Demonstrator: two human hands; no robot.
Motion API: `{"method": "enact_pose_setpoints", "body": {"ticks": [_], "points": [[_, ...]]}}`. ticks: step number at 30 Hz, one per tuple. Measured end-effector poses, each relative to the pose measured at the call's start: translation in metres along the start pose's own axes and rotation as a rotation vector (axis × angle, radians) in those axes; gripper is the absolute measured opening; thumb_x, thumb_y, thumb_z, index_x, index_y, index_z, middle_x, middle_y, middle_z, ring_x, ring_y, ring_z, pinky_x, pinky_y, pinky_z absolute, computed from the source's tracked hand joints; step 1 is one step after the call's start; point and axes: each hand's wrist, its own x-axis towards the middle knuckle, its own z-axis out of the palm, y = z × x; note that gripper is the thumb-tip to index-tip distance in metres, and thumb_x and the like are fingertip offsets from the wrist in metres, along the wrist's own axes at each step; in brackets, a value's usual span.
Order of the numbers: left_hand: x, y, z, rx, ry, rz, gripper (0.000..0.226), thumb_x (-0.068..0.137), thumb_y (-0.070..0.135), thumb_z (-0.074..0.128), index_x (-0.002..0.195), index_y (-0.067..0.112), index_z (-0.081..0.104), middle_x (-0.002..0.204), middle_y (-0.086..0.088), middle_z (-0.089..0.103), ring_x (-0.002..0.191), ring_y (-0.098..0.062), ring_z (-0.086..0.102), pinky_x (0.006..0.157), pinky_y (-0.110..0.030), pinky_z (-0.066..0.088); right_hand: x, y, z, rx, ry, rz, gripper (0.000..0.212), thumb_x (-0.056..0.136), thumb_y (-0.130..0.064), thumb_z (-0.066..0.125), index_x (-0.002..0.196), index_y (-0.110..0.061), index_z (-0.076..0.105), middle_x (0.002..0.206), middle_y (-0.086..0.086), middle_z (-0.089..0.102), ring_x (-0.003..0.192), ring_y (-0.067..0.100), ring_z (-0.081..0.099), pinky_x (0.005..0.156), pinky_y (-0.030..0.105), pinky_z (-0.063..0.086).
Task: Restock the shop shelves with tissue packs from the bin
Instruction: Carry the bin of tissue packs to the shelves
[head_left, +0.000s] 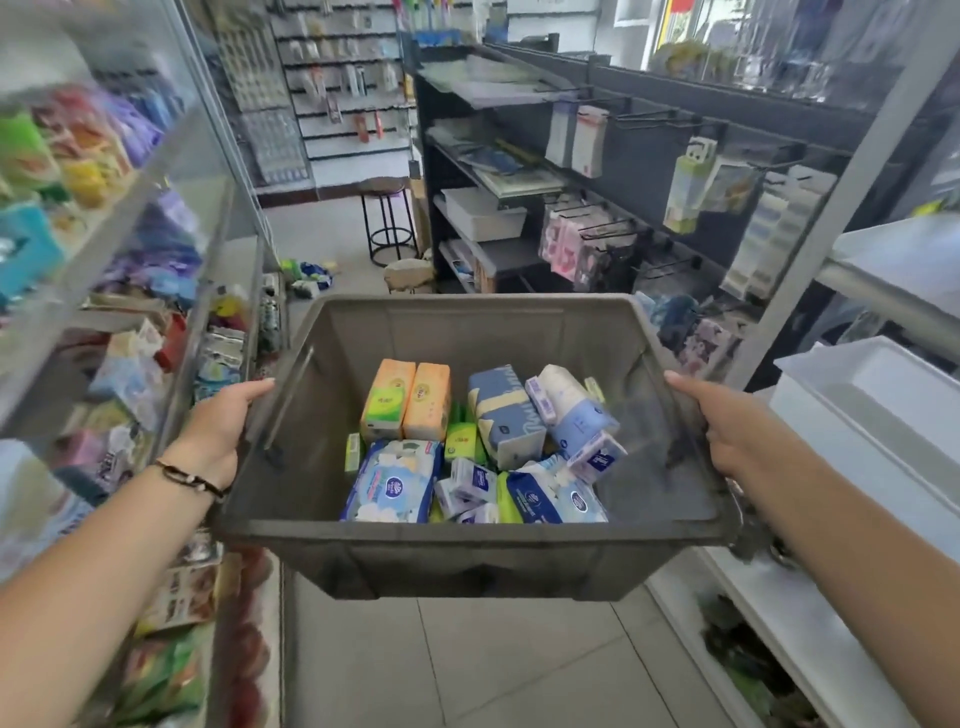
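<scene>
Grey plastic bin (467, 551) is held up in the aisle, left hand (218, 431) curled over its left rim, right hand (727, 426) gripping the right rim. Nothing shelved yet, judging by the load: tissue packs (395, 480) piled loose at the bin's bottom, soft glossy film wraps, blocky orange pair (405, 400) toward the far wall. Shelves (130, 208) at left, blurred.

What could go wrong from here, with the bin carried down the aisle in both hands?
1. The bin is held only by its side rims, left hand and right hand; a slipping grip could tip out the loose tissue packs.
2. The bin hides the floor just ahead, and packets on the floor and a stool stand further along: a likely trip.
</scene>
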Motion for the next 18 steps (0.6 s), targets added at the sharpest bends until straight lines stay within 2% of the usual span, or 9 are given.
{"method": "enact_pose_setpoints", "body": {"ticks": [2, 5, 8, 12, 14, 16, 18], "points": [[0.038, 0.005, -0.015, -0.014, 0.037, -0.022, 0.043, 0.081, 0.037, 0.068, 0.111, 0.007, 0.073, 0.104, -0.015, 0.074, 0.085, -0.032, 0.073, 0.066, -0.041, 0.058, 0.025, -0.013, 0.029, -0.02, -0.004, -0.009, 0.036, 0.08, -0.031, 0.079, 0.1, -0.003, 0.073, 0.089, 0.016, 0.075, 0.073, 0.029, 0.073, 0.068, 0.042, 0.06], [0.083, 0.012, -0.027, 0.002, 0.063, -0.061, 0.057, 0.069, 0.037, 0.076, 0.115, 0.006, 0.071, 0.118, -0.02, 0.069, 0.098, -0.038, 0.069, 0.079, -0.051, 0.058, 0.063, -0.031, 0.07, -0.079, -0.041, -0.005, 0.029, 0.083, -0.027, 0.076, 0.096, -0.001, 0.073, 0.079, 0.015, 0.075, 0.065, 0.027, 0.07, 0.078, 0.049, 0.06], [0.114, 0.022, -0.024, -0.016, 0.115, -0.08, 0.051, 0.073, 0.031, 0.073, 0.115, 0.002, 0.07, 0.114, -0.023, 0.069, 0.083, -0.035, 0.07, 0.075, -0.051, 0.059, 0.109, -0.048, 0.109, -0.105, -0.076, -0.017, 0.023, 0.086, -0.024, 0.074, 0.091, -0.002, 0.071, 0.068, 0.012, 0.073, 0.061, 0.026, 0.069, 0.075, 0.048, 0.059], [0.159, 0.034, -0.014, -0.049, 0.173, -0.102, 0.047, 0.076, 0.03, 0.072, 0.112, 0.0, 0.071, 0.108, -0.023, 0.07, 0.071, -0.033, 0.07, 0.064, -0.046, 0.059, 0.17, -0.073, 0.158, -0.164, -0.116, -0.002, 0.023, 0.088, -0.025, 0.073, 0.087, -0.002, 0.07, 0.07, 0.013, 0.073, 0.063, 0.028, 0.07, 0.07, 0.047, 0.06], [0.181, 0.041, -0.006, -0.055, 0.215, -0.099, 0.037, 0.082, 0.028, 0.07, 0.108, 0.001, 0.072, 0.098, -0.02, 0.072, 0.062, -0.031, 0.07, 0.059, -0.043, 0.059, 0.201, -0.086, 0.182, -0.171, -0.164, 0.012, 0.025, 0.088, -0.025, 0.072, 0.094, 0.0, 0.072, 0.077, 0.016, 0.074, 0.063, 0.03, 0.07, 0.07, 0.05, 0.06], [0.207, 0.051, 0.007, -0.067, 0.255, -0.093, 0.029, 0.085, 0.025, 0.068, 0.103, 0.002, 0.073, 0.085, -0.017, 0.074, 0.057, -0.03, 0.069, 0.054, -0.041, 0.059, 0.236, -0.106, 0.206, -0.191, -0.205, 0.025, 0.032, 0.087, -0.024, 0.072, 0.104, 0.003, 0.072, 0.092, 0.021, 0.074, 0.074, 0.033, 0.071, 0.076, 0.057, 0.059], [0.235, 0.062, 0.018, -0.095, 0.286, -0.07, 0.023, 0.087, 0.021, 0.066, 0.098, 0.003, 0.073, 0.073, -0.014, 0.074, 0.053, -0.028, 0.069, 0.05, -0.04, 0.059, 0.268, -0.128, 0.231, -0.214, -0.218, 0.016, 0.03, 0.088, -0.023, 0.072, 0.103, 0.003, 0.071, 0.084, 0.019, 0.075, 0.069, 0.032, 0.071, 0.071, 0.054, 0.06]]}}
